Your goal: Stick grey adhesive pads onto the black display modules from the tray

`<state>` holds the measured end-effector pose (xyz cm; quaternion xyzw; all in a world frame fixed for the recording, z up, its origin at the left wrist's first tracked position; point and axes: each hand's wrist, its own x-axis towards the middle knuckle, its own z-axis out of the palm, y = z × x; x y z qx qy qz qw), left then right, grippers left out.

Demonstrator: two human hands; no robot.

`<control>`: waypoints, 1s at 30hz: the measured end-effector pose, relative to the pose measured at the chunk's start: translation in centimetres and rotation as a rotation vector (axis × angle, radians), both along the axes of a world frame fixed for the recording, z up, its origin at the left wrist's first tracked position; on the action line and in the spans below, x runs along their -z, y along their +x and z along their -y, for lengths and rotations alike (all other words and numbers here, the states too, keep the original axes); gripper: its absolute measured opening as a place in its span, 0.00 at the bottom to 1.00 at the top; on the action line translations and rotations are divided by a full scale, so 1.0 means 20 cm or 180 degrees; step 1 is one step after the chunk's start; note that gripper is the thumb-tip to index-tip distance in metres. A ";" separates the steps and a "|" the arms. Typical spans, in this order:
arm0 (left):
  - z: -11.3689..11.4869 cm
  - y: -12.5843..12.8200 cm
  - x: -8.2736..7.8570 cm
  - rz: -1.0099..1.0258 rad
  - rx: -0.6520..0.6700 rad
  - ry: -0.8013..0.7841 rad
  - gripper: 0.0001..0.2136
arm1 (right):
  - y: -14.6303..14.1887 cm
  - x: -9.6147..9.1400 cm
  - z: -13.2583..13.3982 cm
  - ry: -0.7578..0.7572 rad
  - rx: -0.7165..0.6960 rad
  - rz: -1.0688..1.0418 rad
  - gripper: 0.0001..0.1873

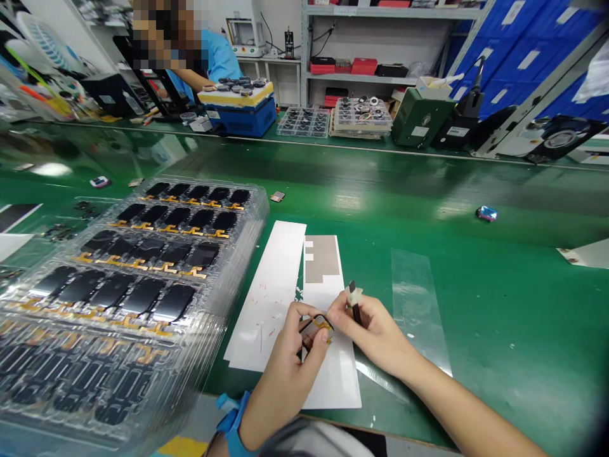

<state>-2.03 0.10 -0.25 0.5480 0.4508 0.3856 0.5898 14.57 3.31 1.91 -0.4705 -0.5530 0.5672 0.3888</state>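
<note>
- A small dark glossy panel (310,334) is tilting in the air above the white backing sheets, with a gold flex ribbon (323,324) showing along its far corner.
- The left hand (285,374) is pinching the panel's edges in its grip, thumb on top and fingers beneath.
- The right hand (375,333) is pressed together on a slim black tool (354,303) wrapped in a pale tab, its fingertips (340,304) almost touching the panel.
- Two long white backing sheets (266,298) are lying under the hands, one carrying a grey cut film (322,259).
- A clear plastic strip (416,298) is resting just right of them on the green desk (476,304).
- Stacked clear trays (259,209) are standing at left, holding rows of matching panels (174,303) with gold ribbons.
- A blue strap (233,419) is circling the left wrist.
- Across the desk, a co-worker's blue sleeve (219,57) is bending beside a blue machine (238,108).
</note>
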 end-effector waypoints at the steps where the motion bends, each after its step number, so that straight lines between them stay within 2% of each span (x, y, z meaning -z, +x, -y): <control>1: 0.00 0.00 -0.01 -0.0080 -0.0014 0.0037 0.05 | 0.01 0.00 -0.01 0.0134 0.0171 0.0010 0.20; 4: -0.01 0.00 -0.03 -0.0518 0.0016 0.0319 0.06 | 0.05 0.00 -0.08 0.0636 0.0901 0.0116 0.25; 6: -0.03 0.00 -0.06 -0.0900 0.0144 0.0616 0.06 | 0.07 0.03 -0.13 0.0770 0.1169 0.0191 0.28; 8: -0.07 0.00 -0.08 -0.1295 0.0281 0.0934 0.08 | 0.07 0.06 -0.18 0.0641 0.1194 0.0206 0.28; 10: -0.11 0.01 -0.09 -0.1649 0.0390 0.1201 0.11 | 0.07 0.11 -0.22 0.0495 0.1130 0.0149 0.25; 13: -0.15 0.02 -0.09 -0.2005 0.0519 0.1400 0.14 | 0.04 0.16 -0.23 0.0422 0.1119 0.0033 0.20; 18: -0.18 0.03 -0.05 -0.2227 0.0692 0.1521 0.16 | 0.00 0.14 -0.22 0.0351 0.1263 0.0012 0.16; 22: -0.16 0.03 -0.07 -0.2425 0.0690 0.1618 0.16 | 0.00 0.13 -0.21 0.0362 0.1336 0.0046 0.14; 26: -0.14 0.04 -0.08 -0.2500 0.0593 0.1779 0.16 | 0.05 0.18 -0.23 0.0328 0.1346 0.0215 0.18; 30: -0.16 0.03 -0.04 -0.2585 0.0529 0.1962 0.17 | 0.12 0.28 -0.29 0.0094 0.1335 0.0650 0.24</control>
